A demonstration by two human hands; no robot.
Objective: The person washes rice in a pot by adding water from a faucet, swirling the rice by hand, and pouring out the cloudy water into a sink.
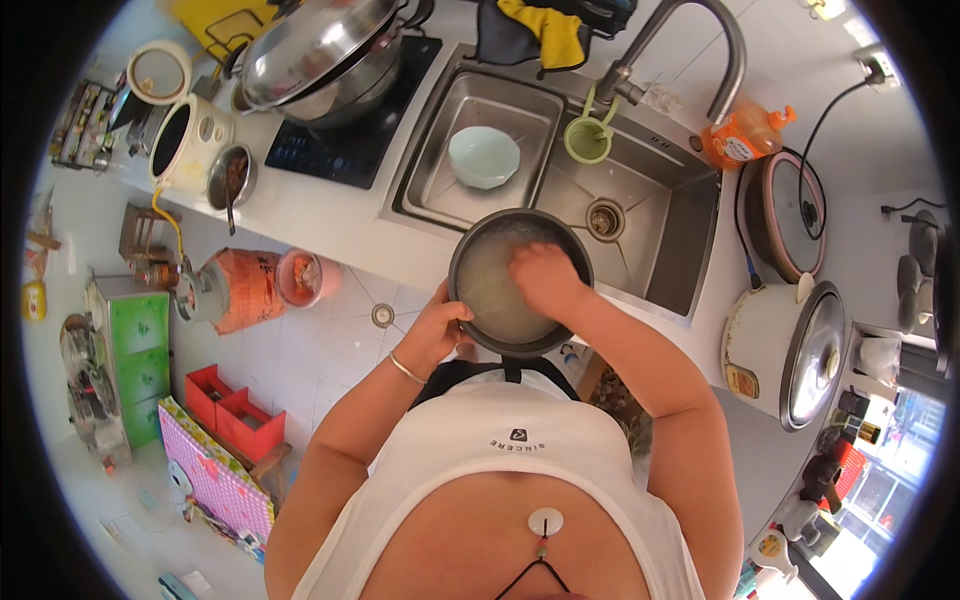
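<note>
A dark round pot [487, 330] with cloudy, whitish water in it is at the sink's front edge, close to my body. My left hand [437, 322] grips its rim at the left, thumb on top and fingers beneath. Inside the pot, my right hand [546, 277] has its fingers curled at the water; the fingertips are blurred, and whether they hold anything cannot be told. Beyond the pot, a pale green bowl [484, 157] sits in the left basin of the steel sink [551, 180]. A green strainer [588, 141] hangs below the faucet [731, 75].
An induction cooktop [337, 154] bears a large lidded steel wok [322, 67]. At the left of the counter are a cream rice cooker [202, 131] and a small metal bowl [241, 166]. An orange soap bottle [739, 139] and a large white cooker [761, 360] stand at the right.
</note>
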